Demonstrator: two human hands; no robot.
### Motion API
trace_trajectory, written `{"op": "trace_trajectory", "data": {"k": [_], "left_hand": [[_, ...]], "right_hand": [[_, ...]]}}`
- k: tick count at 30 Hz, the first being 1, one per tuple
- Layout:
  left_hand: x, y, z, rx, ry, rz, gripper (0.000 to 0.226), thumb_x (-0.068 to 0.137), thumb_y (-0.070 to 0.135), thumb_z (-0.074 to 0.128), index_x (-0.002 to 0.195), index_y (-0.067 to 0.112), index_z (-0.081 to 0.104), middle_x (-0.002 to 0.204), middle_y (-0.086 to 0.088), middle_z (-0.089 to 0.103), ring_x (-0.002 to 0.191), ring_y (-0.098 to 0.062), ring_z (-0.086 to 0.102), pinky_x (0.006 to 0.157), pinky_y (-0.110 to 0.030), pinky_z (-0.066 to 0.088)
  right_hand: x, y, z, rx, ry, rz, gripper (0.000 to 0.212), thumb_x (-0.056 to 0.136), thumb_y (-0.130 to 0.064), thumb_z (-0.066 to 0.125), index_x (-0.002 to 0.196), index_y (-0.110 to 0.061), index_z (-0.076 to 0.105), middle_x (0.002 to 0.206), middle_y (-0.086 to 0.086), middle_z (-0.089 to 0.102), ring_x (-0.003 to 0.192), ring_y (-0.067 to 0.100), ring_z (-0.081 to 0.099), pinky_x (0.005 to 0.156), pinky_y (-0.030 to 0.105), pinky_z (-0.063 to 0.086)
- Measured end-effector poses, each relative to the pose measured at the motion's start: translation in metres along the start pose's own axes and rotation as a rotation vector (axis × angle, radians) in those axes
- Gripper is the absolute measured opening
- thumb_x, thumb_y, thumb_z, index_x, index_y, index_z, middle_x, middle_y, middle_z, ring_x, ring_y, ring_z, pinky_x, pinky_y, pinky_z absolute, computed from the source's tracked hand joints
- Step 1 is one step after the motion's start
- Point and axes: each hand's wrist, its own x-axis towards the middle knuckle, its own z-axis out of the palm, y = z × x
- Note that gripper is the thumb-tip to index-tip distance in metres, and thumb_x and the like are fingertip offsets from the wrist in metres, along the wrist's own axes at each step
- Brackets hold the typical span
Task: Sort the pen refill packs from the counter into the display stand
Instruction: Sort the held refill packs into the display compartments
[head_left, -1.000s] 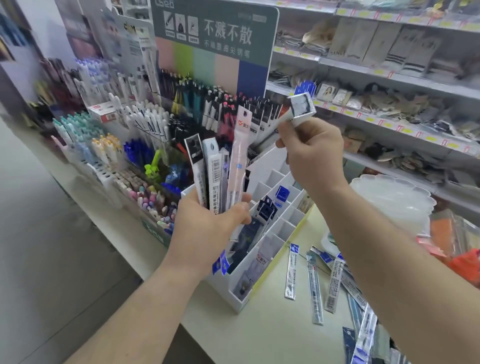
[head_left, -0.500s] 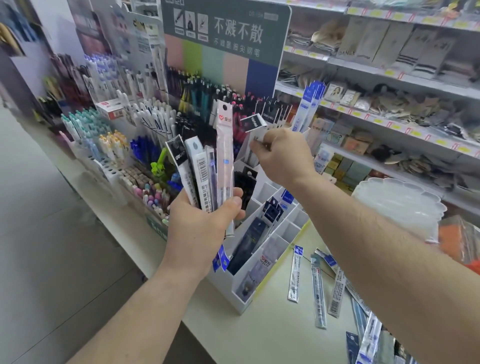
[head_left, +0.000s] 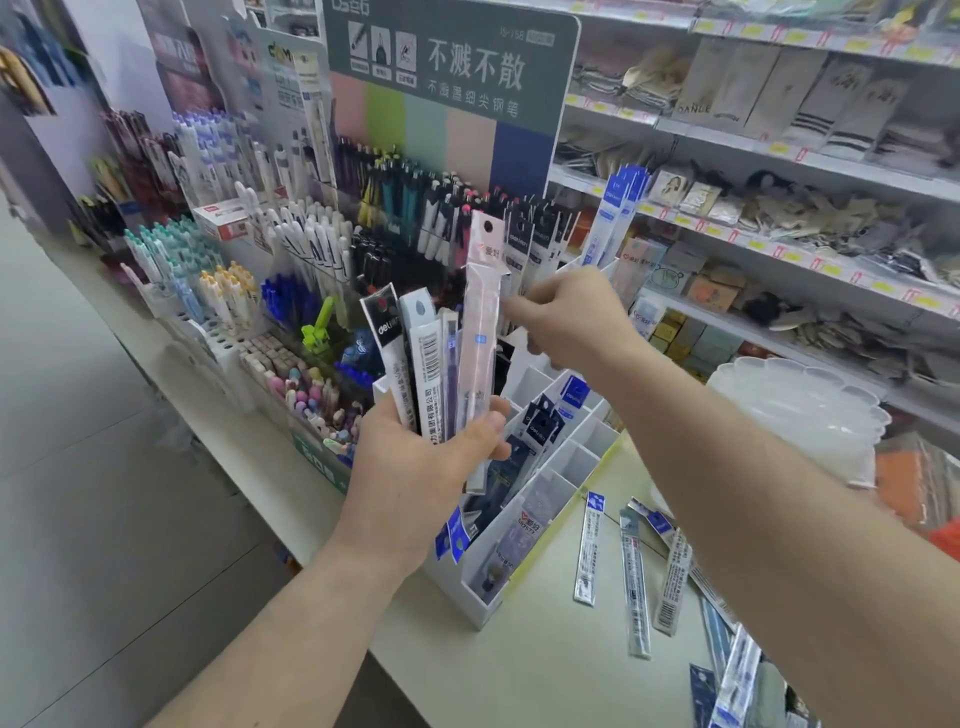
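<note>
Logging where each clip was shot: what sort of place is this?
Most likely a stationery shop: pen racks under an advertising board, shelves edged with price tags, and refill packs on the counter.

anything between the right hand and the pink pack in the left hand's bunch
Nothing visible. The right hand reaches with its fingertips at the edge of the pink pack, which stands tallest in the fan the left hand grips.
</note>
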Motion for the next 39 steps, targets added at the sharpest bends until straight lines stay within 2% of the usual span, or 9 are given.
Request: {"op": "trace_trajectory", "data": {"k": [5,9,11,16,20,25,29,34,39], "left_hand": [[-0.001,-0.001,0.005,-0.031,-0.115,-0.027,0.02,0.086,0.0,0.069,0.097,0.017,0.069,0.086,-0.001,0.076,0.063,-0.016,0.069,0.068,-0.027,0.058],[0.0,-0.005,0.015,-0.001,-0.168,-0.119,0.023,0.084,-0.002,0.072,0.099,0.015,0.067,0.086,-0.003,0.077,0.069,-0.021,0.072,0.074,-0.046,0.059],[0.0,-0.008,0.02,0.037,-0.192,-0.152,0.024,0.082,0.004,0.077,0.1,0.016,0.067,0.083,-0.002,0.077,0.068,-0.02,0.072,0.074,-0.047,0.058],[0.001,-0.012,0.026,0.052,-0.127,-0.137,0.014,0.086,-0.003,0.069,0.091,0.009,0.064,0.078,-0.014,0.069,0.055,-0.015,0.063,0.046,-0.016,0.044],[0.005,-0.018,0.032,0.072,-0.115,-0.152,0.011,0.086,0.001,0.068,0.09,0.01,0.064,0.086,-0.02,0.071,0.056,-0.015,0.063,0.046,-0.016,0.043],[0.02,-0.021,0.052,0.11,-0.175,-0.147,0.01,0.087,0.003,0.068,0.091,0.012,0.064,0.07,-0.01,0.068,0.054,-0.012,0.062,0.049,-0.016,0.043],[0.027,-0.023,0.067,0.116,-0.222,-0.167,0.01,0.087,0.004,0.068,0.091,0.013,0.064,0.078,-0.014,0.071,0.056,-0.012,0.062,0.049,-0.017,0.044],[0.031,-0.025,0.078,0.13,-0.257,-0.196,0.009,0.088,0.005,0.066,0.092,0.013,0.064,0.072,-0.001,0.071,0.052,-0.008,0.061,0.047,-0.02,0.046],[0.033,-0.032,0.07,0.146,-0.249,-0.224,0.011,0.089,0.005,0.066,0.097,0.012,0.066,0.076,-0.003,0.073,0.053,-0.009,0.062,0.049,-0.021,0.049]], "right_hand": [[-0.042,0.006,-0.019,0.697,-0.072,0.176,0.044,0.1,-0.046,0.051,0.082,-0.01,0.071,0.053,0.001,0.05,0.043,0.013,0.035,0.044,0.024,0.027],[-0.063,0.02,-0.014,0.673,-0.234,0.075,0.029,0.096,-0.036,0.062,0.081,-0.012,0.063,0.058,0.003,0.041,0.047,0.014,0.027,0.048,0.026,0.02],[-0.065,0.027,-0.014,0.646,-0.158,0.042,0.025,0.095,-0.021,0.065,0.073,-0.009,0.061,0.055,0.003,0.035,0.047,0.014,0.024,0.049,0.027,0.018],[-0.061,0.054,-0.038,0.834,0.332,0.146,0.03,0.096,-0.011,0.062,0.066,-0.008,0.06,0.045,-0.003,0.042,0.038,0.009,0.029,0.039,0.019,0.025],[-0.053,0.09,-0.049,0.733,0.649,0.189,0.032,0.096,-0.017,0.063,0.065,-0.014,0.062,0.053,-0.001,0.053,0.046,0.013,0.039,0.046,0.024,0.033],[-0.02,0.132,-0.041,0.552,0.744,0.232,0.024,0.096,-0.028,0.064,0.073,-0.026,0.071,0.068,0.0,0.068,0.062,0.014,0.058,0.063,0.042,0.051],[0.008,0.158,-0.034,0.396,0.67,0.253,0.023,0.093,-0.033,0.063,0.072,-0.028,0.072,0.07,0.009,0.067,0.065,0.02,0.053,0.063,0.042,0.049],[0.039,0.18,-0.018,0.294,0.534,0.293,0.025,0.097,-0.03,0.062,0.113,-0.016,0.076,0.091,-0.004,0.07,0.082,0.01,0.055,0.075,0.023,0.044],[0.054,0.187,-0.007,0.234,0.447,0.345,0.025,0.099,-0.029,0.058,0.107,-0.014,0.077,0.091,-0.002,0.072,0.087,0.013,0.062,0.079,0.029,0.051]]}}
